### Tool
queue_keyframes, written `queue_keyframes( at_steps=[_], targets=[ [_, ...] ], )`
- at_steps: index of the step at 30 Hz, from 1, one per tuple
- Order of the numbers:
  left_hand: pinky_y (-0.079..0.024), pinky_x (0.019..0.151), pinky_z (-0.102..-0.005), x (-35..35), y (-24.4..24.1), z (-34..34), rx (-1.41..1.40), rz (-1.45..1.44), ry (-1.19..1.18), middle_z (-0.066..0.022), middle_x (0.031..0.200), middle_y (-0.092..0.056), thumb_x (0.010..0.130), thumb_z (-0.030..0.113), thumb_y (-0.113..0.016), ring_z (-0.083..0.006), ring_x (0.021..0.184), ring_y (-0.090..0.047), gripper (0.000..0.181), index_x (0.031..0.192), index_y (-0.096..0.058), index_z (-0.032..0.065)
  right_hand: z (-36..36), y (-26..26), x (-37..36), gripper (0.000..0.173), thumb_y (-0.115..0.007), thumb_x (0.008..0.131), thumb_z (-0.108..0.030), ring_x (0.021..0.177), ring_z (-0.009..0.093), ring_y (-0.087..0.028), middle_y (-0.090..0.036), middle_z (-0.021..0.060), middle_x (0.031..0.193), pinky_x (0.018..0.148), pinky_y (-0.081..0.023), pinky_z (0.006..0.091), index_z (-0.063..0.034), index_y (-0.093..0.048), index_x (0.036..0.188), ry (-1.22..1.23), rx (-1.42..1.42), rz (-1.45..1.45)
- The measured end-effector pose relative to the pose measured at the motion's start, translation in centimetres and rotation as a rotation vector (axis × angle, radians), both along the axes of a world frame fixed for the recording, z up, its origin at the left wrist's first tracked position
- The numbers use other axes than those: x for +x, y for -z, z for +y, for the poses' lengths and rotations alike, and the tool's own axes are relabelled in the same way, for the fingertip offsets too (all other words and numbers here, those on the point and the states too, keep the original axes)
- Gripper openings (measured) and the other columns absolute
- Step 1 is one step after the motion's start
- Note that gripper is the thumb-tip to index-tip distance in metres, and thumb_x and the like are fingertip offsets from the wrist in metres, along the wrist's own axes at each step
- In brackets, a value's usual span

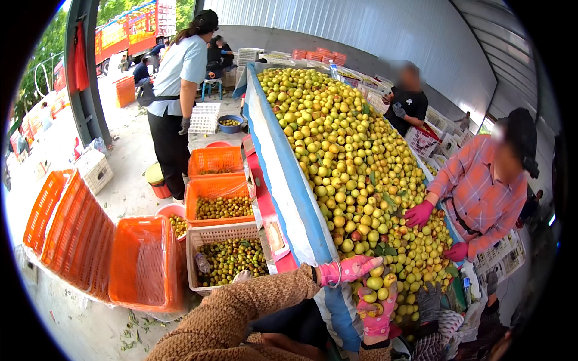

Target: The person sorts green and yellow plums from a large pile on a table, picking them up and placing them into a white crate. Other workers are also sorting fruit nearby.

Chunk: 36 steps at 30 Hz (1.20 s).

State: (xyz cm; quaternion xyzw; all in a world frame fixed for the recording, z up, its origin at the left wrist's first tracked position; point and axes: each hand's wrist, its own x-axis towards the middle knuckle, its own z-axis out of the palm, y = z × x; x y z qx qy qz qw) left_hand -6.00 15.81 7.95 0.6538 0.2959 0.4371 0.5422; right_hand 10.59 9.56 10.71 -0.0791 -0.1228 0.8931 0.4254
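Observation:
A long heap of yellow-green jujubes [343, 158] fills a sloping bin lined with a blue-and-white striped tarp [289, 180]. My left hand [350, 269], in a pink dotted glove with a bracelet at the wrist, reaches over the bin's near edge. Its fingers stretch across the fruit; whether they grip any is hidden. Just below it, my right hand [378, 313], gloved alike, is turned up with a few jujubes [375, 295] held in its fingers. Some of these fruits show brown patches.
To the left stand a white crate of darker jujubes [230, 261], orange crates [219, 203], an orange crate with a plastic liner [142, 264] and a crate stack [67, 234]. Across the bin, a co-worker's pink-gloved hand [419, 214] touches the fruit. Another person's grey glove [429, 300] is close to my right hand.

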Motion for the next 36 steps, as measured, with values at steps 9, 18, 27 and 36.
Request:
queue_keyframes(
  at_steps=[9,18,27,36],
  targets=[
    [-0.039,0.101,-0.0306,-0.5,-1.9,-2.8,-0.246,-0.095,0.103,-0.0125,0.124,-0.058,0.104,0.039,-0.029,-0.0204,0.114,-0.054,0.054,0.127,-0.051,-0.005,-1.0,0.8,1.0,0.051,-0.052,0.095,-0.039,0.082,0.024,-0.059,-0.053,0.0134,0.12,0.041,-0.039,0.0198,-0.0119,-0.039,0.137,0.08,0.205,-0.138],
    [-0.041,0.1,-0.0353,2.9,-2.9,-4.8,-0.004,-0.169,0.057,-0.0113,0.124,-0.055,0.1,0.035,-0.045,-0.021,0.114,-0.052,0.046,0.128,-0.05,-0.0019,-4.4,1.8,4.1,0.058,-0.056,0.093,-0.043,0.077,0.014,-0.06,-0.058,0.0109,0.099,0.04,-0.042,0.017,-0.0093,-0.04,0.138,0.1,0.283,-0.054],
    [-0.042,0.099,-0.0391,7.9,-6.1,-10.3,-0.108,-0.163,0.19,-0.0142,0.121,-0.054,0.099,0.045,-0.043,-0.0252,0.114,-0.053,0.053,0.122,-0.05,-0.0021,-10.7,0.2,8.4,0.055,-0.06,0.091,-0.043,0.069,0.013,-0.061,-0.059,0.008,0.101,0.038,-0.047,0.0163,-0.0088,-0.047,0.132,0.175,0.35,-0.003],
    [-0.044,0.096,-0.0381,18.5,-8.1,-13.8,0.013,-0.056,0.568,-0.0206,0.129,-0.052,0.096,0.049,-0.045,-0.0258,0.11,-0.056,0.068,0.136,-0.04,-0.0066,-23.9,2.3,21.3,0.05,-0.061,0.089,-0.03,0.073,0.02,-0.06,-0.058,0.0147,0.101,0.039,-0.049,0.0229,-0.0084,-0.042,0.13,0.702,0.365,0.108]
  ],
)
